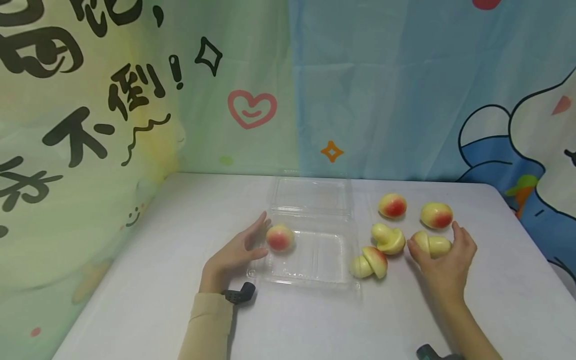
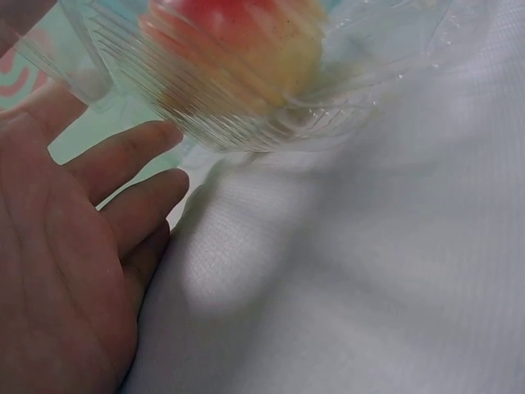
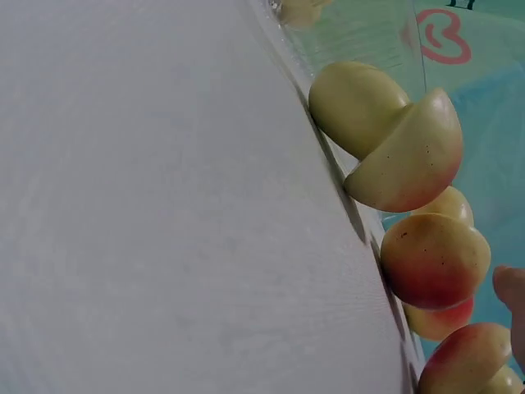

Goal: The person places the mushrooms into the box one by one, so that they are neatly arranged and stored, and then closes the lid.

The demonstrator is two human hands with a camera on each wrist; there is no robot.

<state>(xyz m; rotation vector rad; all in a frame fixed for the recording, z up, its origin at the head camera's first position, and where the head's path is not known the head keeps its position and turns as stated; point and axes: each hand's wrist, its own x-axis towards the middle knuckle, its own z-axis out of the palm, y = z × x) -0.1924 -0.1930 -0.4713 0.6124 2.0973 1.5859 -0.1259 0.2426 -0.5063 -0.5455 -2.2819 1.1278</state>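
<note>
A clear plastic clamshell box (image 1: 306, 285) lies with its lid folded back on the white table. One yellow-and-red mushroom-shaped piece (image 1: 280, 238) sits inside it at the left. Around the box's left side is my left hand (image 1: 238, 250), thumb and fingers spread; in the left wrist view its fingers (image 2: 135, 156) are loosely extended beside the ribbed wall. To the right, my right hand (image 1: 443, 265) pinches a pale mushroom-shaped piece (image 1: 432, 245) between thumb and fingers, low over the table. Only a fingertip (image 3: 513, 295) of it shows in the right wrist view.
Between box and right hand lie two mushroom-shaped pieces, one pale (image 1: 389, 239) and one red-capped (image 1: 370, 262), the latter close to the box's right edge. Behind them are two more with red caps, a left one (image 1: 393, 206) and a right one (image 1: 436, 215). A printed curtain (image 1: 382, 90) hangs behind the table.
</note>
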